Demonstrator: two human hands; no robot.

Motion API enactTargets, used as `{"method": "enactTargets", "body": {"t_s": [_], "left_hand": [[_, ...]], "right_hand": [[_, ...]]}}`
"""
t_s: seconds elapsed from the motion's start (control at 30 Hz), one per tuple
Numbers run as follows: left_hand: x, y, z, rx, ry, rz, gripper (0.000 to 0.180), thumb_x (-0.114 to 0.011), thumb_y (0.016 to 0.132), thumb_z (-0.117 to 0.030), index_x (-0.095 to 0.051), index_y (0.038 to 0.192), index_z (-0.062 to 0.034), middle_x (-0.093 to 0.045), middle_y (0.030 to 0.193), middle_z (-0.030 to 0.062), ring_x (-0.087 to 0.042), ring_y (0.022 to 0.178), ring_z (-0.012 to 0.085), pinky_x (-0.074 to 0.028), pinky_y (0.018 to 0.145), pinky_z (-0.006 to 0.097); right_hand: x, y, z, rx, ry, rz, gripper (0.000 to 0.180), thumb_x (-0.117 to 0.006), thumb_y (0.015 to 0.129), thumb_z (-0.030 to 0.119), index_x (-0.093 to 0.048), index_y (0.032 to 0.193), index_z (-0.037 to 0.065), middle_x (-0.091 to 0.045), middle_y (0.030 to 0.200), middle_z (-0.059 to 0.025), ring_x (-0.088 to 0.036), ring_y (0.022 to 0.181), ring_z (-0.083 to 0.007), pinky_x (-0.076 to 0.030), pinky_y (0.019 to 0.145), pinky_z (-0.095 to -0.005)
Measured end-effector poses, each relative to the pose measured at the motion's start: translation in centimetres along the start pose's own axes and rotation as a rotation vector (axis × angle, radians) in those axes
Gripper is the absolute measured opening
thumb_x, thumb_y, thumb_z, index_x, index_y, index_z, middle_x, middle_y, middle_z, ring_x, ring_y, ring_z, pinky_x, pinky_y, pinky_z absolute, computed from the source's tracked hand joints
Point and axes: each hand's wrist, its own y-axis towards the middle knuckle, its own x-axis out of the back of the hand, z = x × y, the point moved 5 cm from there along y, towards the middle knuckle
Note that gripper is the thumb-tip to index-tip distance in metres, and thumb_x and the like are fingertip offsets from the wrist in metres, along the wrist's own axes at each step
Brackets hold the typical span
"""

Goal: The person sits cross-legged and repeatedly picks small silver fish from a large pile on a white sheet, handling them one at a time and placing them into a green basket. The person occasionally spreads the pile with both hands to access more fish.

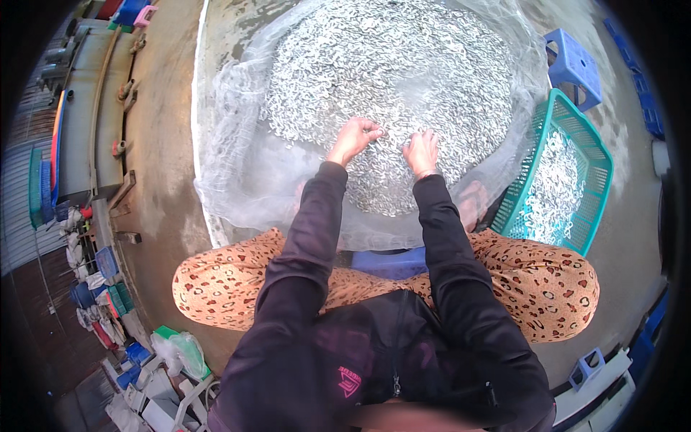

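A broad heap of small silvery fish point(389, 65) lies spread on a pale, see-through mesh net point(237, 165) in front of me. At the heap's near part, my left hand point(353, 139) has its thumb and fingertips drawn together over the fish. Whatever sits in that pinch is too small to make out. My right hand point(422, 153), a little to the right, rests low over the heap with its fingers curled in. Its fingertips are partly hidden, and so is anything in them. The two hands are apart.
A green plastic basket point(601, 180) holding more small fish stands by my right knee. Beyond it is a blue plastic stool point(576, 68). Part of a blue seat point(389, 263) shows below the net. Assorted clutter, including a green bag point(188, 353), lies at the lower left.
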Motion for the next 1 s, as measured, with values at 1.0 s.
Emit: {"method": "enactTargets", "body": {"t_s": [1.0], "left_hand": [[-1.6,1.3,5.7,0.049,0.028,-0.061,0.035,-0.072,0.076,-0.035,-0.062,0.082,-0.0014,-0.061,0.071,0.0078,-0.057,0.064,0.0183,-0.045,0.059,0.032]], "right_hand": [[-1.0,0.5,0.3,-0.502,1.117,0.481,0.022,-0.066,0.076,0.007,-0.067,0.097,0.0,-0.068,0.081,-0.0099,-0.064,0.069,-0.0191,-0.051,0.064,-0.032]]}}
